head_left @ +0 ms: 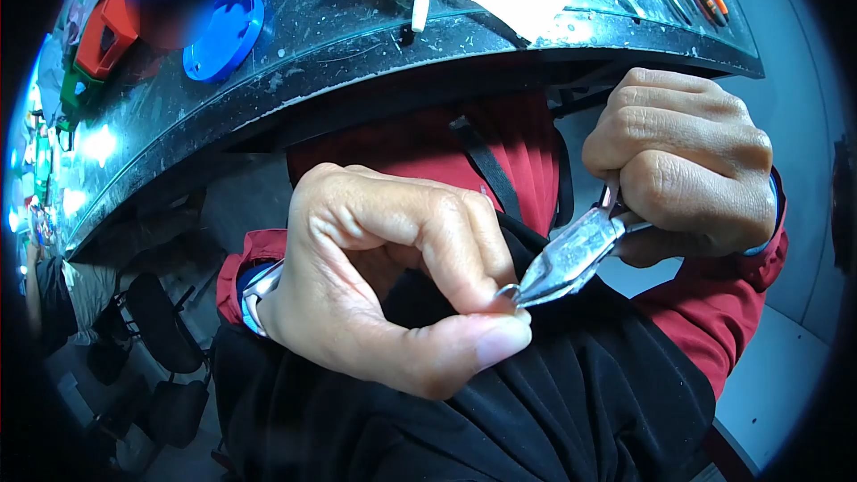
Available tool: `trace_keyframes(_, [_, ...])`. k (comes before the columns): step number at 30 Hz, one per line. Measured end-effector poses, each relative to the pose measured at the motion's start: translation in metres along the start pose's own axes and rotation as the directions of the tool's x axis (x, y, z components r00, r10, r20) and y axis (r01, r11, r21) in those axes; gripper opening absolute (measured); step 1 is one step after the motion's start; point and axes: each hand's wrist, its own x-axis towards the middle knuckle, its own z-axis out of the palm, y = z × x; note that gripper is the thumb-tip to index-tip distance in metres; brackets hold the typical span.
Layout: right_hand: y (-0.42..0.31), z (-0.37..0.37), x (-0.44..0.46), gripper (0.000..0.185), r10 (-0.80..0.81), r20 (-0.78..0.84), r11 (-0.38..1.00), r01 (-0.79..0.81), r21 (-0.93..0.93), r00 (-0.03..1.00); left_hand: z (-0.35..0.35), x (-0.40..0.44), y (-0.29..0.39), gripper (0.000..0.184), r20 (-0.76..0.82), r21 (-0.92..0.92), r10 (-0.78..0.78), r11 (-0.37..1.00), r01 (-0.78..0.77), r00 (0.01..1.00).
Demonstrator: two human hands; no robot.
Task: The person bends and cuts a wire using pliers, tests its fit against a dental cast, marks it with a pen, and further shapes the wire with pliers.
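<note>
I observe a dark worktable [308, 4] across the upper frame. The left hand [384, 272], centre, pinches thumb to forefinger; the right hand [692, 170], right, is closed around pliers [571, 254]. A small bent wire [508, 287], frame centre, sits in the left pinch, at the pliers' tips.

Your silver metal pliers [571, 254] slant down toward the lower left from your right hand [687, 161]. At their tapered tip, you have a small, thin, curved metal wire [509, 289] pinched in your left hand [384, 241].
</note>
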Motion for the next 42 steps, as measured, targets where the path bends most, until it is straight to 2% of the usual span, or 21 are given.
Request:
trace_keyframes(9, [0.005,0.001,-0.002,0.039,-0.017,-0.010,1.000,0.017,0.022,1.000,-0.002,0.002,-0.005,0.016,-0.029,0.016,0.071,0.997,-0.070,0.997])
trace_keyframes(13, [0.001,-0.003,-0.001,0.036,0.071,0.058,0.996,-0.074,0.043,0.996,0.004,0.002,0.001,0.014,-0.128,0.041,-0.004,0.999,0.010,0.992])
trace_keyframes(16, [-0.003,-0.014,0.003,0.030,0.188,0.160,0.981,-0.177,-0.076,0.969,0.000,0.001,-0.002,0.007,-0.114,0.012,0.000,1.000,0.002,0.993])
trace_keyframes(17, [-0.003,-0.015,0.002,0.030,0.228,0.111,0.964,-0.209,-0.164,0.967,-0.002,0.001,-0.004,0.006,-0.127,-0.039,-0.010,0.999,0.005,0.992])
trace_keyframes(18, [-0.004,-0.018,0.000,0.029,0.264,0.057,0.938,-0.242,-0.247,0.963,-0.006,0.003,-0.006,0.008,-0.083,0.048,0.046,0.998,-0.042,0.995])
trace_keyframes(19, [-0.006,-0.028,-0.004,0.025,0.382,0.026,0.854,-0.342,-0.393,0.924,-0.008,0.003,-0.009,0.009,-0.071,0.048,0.069,0.997,-0.066,0.995])
trace_keyframes(20, [0.001,-0.038,-0.008,0.019,0.384,-0.062,0.806,-0.367,-0.465,0.921,-0.009,0.003,-0.011,0.010,-0.059,0.047,0.093,0.995,-0.091,0.994])
trace_keyframes(21, [0.012,-0.046,-0.018,0.021,0.401,-0.249,0.727,-0.472,-0.499,0.881,-0.008,0.001,-0.009,0.011,-0.088,-0.003,0.061,0.998,-0.062,0.994])
trace_keyframes(22, [0.021,-0.054,-0.026,0.023,0.458,-0.407,0.609,-0.613,-0.504,0.790,-0.008,0.003,-0.011,0.010,-0.083,-0.019,0.094,0.995,-0.096,0.992])
trace_keyframes(23, [0.039,-0.064,-0.039,0.026,0.375,-0.492,0.490,-0.618,-0.615,0.786,-0.007,0.003,-0.012,0.011,-0.095,-0.059,0.077,0.995,-0.082,0.993])
trace_keyframes(24, [0.056,-0.079,-0.053,0.028,0.416,-0.494,0.336,-0.633,-0.697,0.764,-0.007,0.002,-0.012,0.011,-0.113,-0.094,0.061,0.993,-0.072,0.992])
trace_keyframes(26, [0.096,-0.096,-0.085,0.027,0.468,-0.536,0.176,-0.669,-0.722,0.702,-0.007,0.002,-0.006,0.016,-0.150,0.098,-0.012,0.995,0.027,0.989])
trace_keyframes(28, [0.122,-0.104,-0.105,0.024,0.486,-0.531,0.233,-0.688,-0.687,0.694,-0.006,0.002,-0.005,0.011,-0.151,0.122,-0.033,0.991,0.052,0.988])
trace_keyframes(30, [0.140,-0.105,-0.110,0.022,0.588,-0.441,0.352,-0.705,-0.615,0.678,-0.005,0.003,-0.003,0.012,-0.176,0.083,-0.024,0.996,0.040,0.984])
trace_keyframes(31, [0.151,-0.104,-0.117,0.020,0.556,-0.462,0.408,-0.711,-0.573,0.691,-0.006,0.003,-0.004,0.012,-0.188,0.077,0.017,0.997,-0.002,0.982])
trace_keyframes(32, [0.147,-0.098,-0.107,0.018,0.419,-0.523,0.340,-0.662,-0.668,0.743,-0.005,0.003,-0.001,0.010,-0.219,0.068,0.006,0.998,0.010,0.976])
trace_keyframes(34, [0.115,-0.082,-0.084,0.017,0.228,-0.586,0.424,-0.621,-0.659,0.778,-0.007,0.004,0.001,0.009,-0.230,0.163,0.078,0.986,-0.040,0.970])
trace_keyframes(36, [0.053,-0.042,-0.043,0.021,0.282,-0.613,0.640,-0.621,-0.453,0.738,-0.008,0.007,-0.004,0.010,-0.268,0.185,0.174,0.975,-0.127,0.948])
trace_keyframes(38, [0.005,0.000,-0.016,0.022,0.301,-0.509,0.833,-0.482,-0.272,0.806,-0.013,0.015,-0.010,0.011,-0.194,0.242,0.285,0.941,-0.236,0.939])
trace_keyframes(40, [-0.018,0.026,0.000,0.022,0.299,-0.441,0.924,-0.373,-0.090,0.846,-0.011,0.018,-0.009,0.013,-0.162,0.324,0.340,0.905,-0.276,0.926])
trace_keyframes(42, [-0.022,0.042,0.002,0.020,0.336,-0.495,0.920,-0.391,-0.010,0.802,-0.010,0.020,-0.010,0.013,-0.141,0.326,0.360,0.897,-0.300,0.922])
